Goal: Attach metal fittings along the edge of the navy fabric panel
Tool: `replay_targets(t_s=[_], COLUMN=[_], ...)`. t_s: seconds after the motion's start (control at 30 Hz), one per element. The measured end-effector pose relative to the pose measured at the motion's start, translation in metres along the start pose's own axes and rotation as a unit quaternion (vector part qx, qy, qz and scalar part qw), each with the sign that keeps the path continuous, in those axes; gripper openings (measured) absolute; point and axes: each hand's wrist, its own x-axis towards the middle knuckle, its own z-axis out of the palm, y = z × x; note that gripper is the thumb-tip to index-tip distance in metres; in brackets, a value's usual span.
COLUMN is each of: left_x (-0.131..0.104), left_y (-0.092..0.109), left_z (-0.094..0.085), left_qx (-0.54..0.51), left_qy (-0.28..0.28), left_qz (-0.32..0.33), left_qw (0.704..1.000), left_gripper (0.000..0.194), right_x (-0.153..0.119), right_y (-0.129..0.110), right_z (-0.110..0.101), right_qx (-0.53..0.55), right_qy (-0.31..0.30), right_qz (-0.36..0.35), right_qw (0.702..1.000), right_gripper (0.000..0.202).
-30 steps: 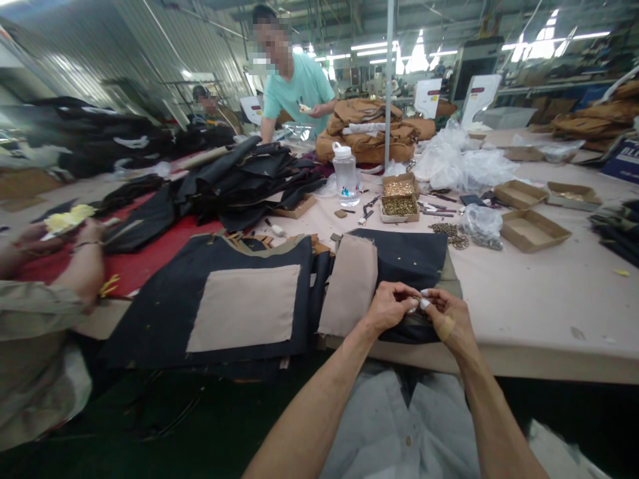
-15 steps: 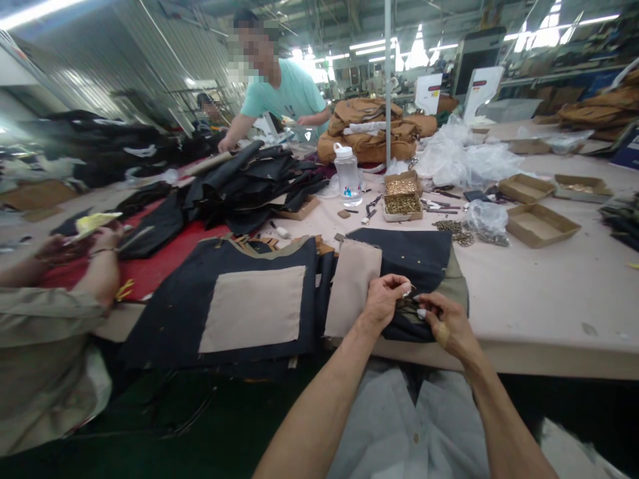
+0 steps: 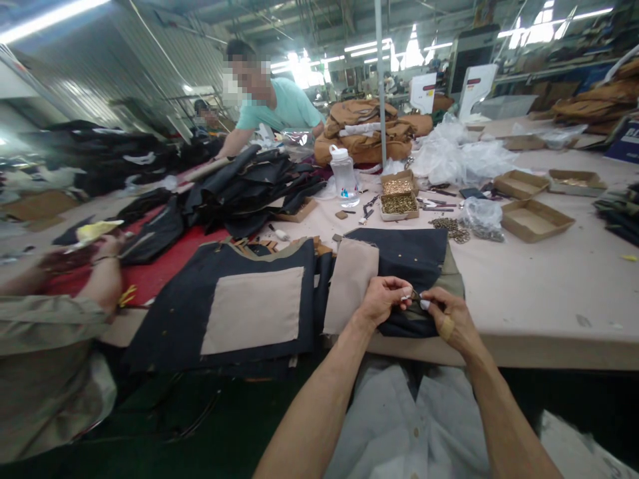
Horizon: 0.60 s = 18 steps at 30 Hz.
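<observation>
The person sat at the near edge of the long pale surface (image 3: pixel 539 293), both forearms reaching forward and meeting over a folded dark navy garment panel (image 3: pixel 407 256). The left hand (image 3: pixel 382 303) was curled nearly closed, thumb and forefinger pinched on the panel's near hem. The right hand (image 3: pixel 449 319), a plaster on its back, was pinched in the same way, its fingertips almost touching the left's. Something small and light showed between the two pinches, too small to make out.

The panel lay straight ahead of the hands, its near hem right under their fingertips and the rest spreading away from the person. Its long axis ran left to right along the surface's edge. Both hands were on it; neither was clearly the nearer.

Just left of the panel a tan fabric flap (image 3: pixel 349 286) hung down, and further left lay a larger navy piece with a tan patch (image 3: pixel 252 309). Beyond the panel stood cardboard trays of brass fittings (image 3: pixel 398 205), with a clear water bottle (image 3: pixel 344 176) just left of them and a loose heap of metal rings (image 3: pixel 452 231) to their right. Far left of the panel, a co-worker's arm (image 3: pixel 97 286) rested on red cloth, and beyond the bottle a person in a teal shirt (image 3: pixel 279 106) leaned over black fabric.
</observation>
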Motion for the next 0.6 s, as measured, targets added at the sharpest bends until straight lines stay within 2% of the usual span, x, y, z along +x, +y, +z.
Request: replay_targets(t_s=[0.33,0.6], left_x=[0.002,0.002], left_y=[0.002,0.002], left_z=[0.004,0.012], left_qx=[0.099,0.186], left_qy=[-0.056,-0.038], left_qz=[-0.043,-0.056], left_qw=[0.993,0.980], left_gripper=[0.038,0.026], right_x=[-0.004,-0.006], right_y=[0.002,-0.004], right_z=[0.002,-0.004], right_qx=[-0.018,-0.013], right_qy=[0.008,-0.008], right_qz=[-0.050,-0.051], right_qw=[0.999,0.999], right_gripper=[0.022,0.018])
